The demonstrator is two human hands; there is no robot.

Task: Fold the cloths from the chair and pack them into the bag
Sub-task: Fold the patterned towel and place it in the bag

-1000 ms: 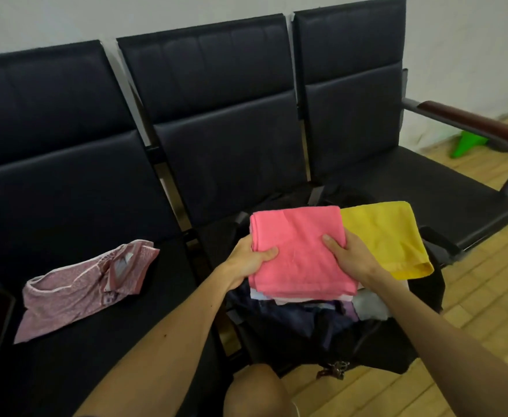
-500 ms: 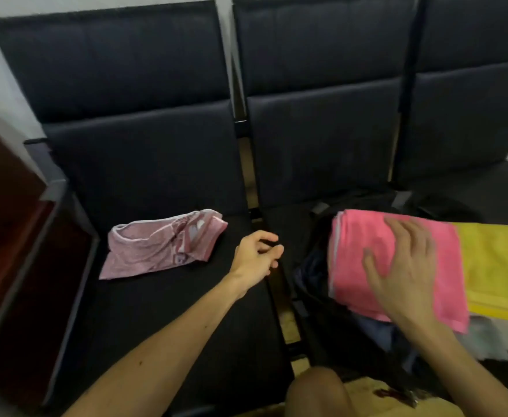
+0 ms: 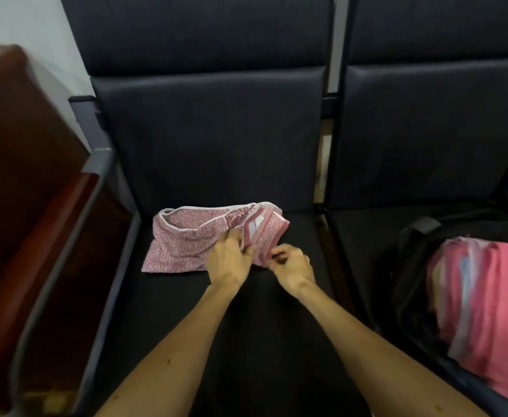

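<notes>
— Patterned cloth (image 3: 186, 239), where is it sitting right now?

— Lying crumpled on the chair seat (image 3: 246, 341), spreading out left of and beyond both grips. Left grip (image 3: 230, 260) is pinching the fabric by the striped neck part, fingers curling into it. Right grip (image 3: 292, 264) is working just beside it, pinching the near right corner. Both are holding the same cloth, neither hanging wide.

— What is changing against the earlier frames?

— A second ago both grips were setting the pink folded cloth (image 3: 493, 302) down on the bag (image 3: 409, 254). Half a second ago the left one was reaching across empty and the right one was pressing flat on the pink piece. Now both are off it and closing on the patterned one.

— Bag now?

— Sitting on the next seat, well off to the right of the right grip. It's open, with the pink piece lying on top of the stack inside.

— Meaning for the task?

— Judging that the pink piece is packed and the next fold is starting. The cloth isn't lifting yet, as far as I can tell. It's looking like the only loose cloth on this seat, so probably the last, though the frame is cutting off the far seats.

— Anything else?

— Wooden armrest (image 3: 36, 236), sitting well left of the left grip, not involved.
</notes>
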